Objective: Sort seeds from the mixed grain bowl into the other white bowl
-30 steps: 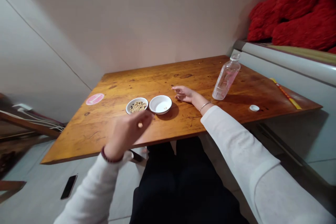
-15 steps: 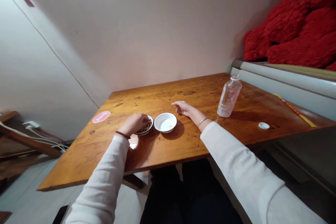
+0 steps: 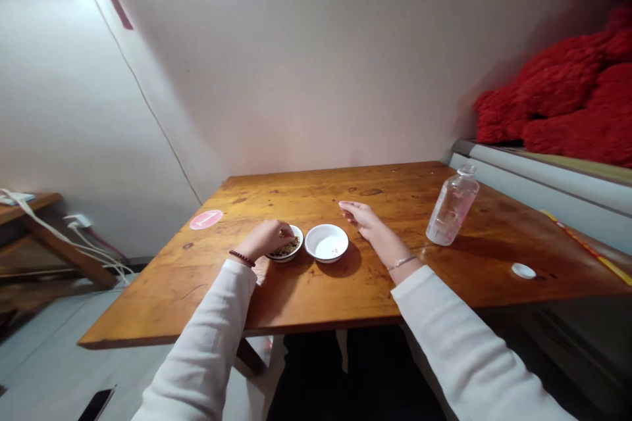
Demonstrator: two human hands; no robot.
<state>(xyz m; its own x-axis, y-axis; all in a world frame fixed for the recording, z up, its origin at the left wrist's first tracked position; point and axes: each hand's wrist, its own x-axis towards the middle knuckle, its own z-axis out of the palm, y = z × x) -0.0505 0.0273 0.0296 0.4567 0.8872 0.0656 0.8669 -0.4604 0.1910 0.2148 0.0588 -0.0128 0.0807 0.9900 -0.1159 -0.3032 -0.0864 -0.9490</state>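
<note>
My left hand [image 3: 269, 237] reaches over the near side of a small white bowl [image 3: 299, 234] with a dark rim. Brown and tan bean-like grains [image 3: 287, 248] lie in it. The fingers are drawn together in a pinch just above the grains; whatever lies between them is too small to make out. Close on the right stands a second white bowl [image 3: 323, 240], with a few pale bits [image 3: 336, 250] on its bottom. Beyond its right rim, my right hand [image 3: 359, 216] hovers with loosely bent, outstretched fingers and nothing visible in them.
On the wooden table [image 3: 207, 289] a clear plastic bottle [image 3: 451, 207] stands uncapped to the right. A white cap [image 3: 523, 270] and a yellow-red strip [image 3: 590, 248] lie farther right. A pink round sticker [image 3: 206, 219] is at left. The wall [image 3: 320, 79] closes off the back.
The view has shifted, so the table things appear lower and farther right. My left hand's fingers have risen slightly out of the grains; my right hand stays by the second bowl.
</note>
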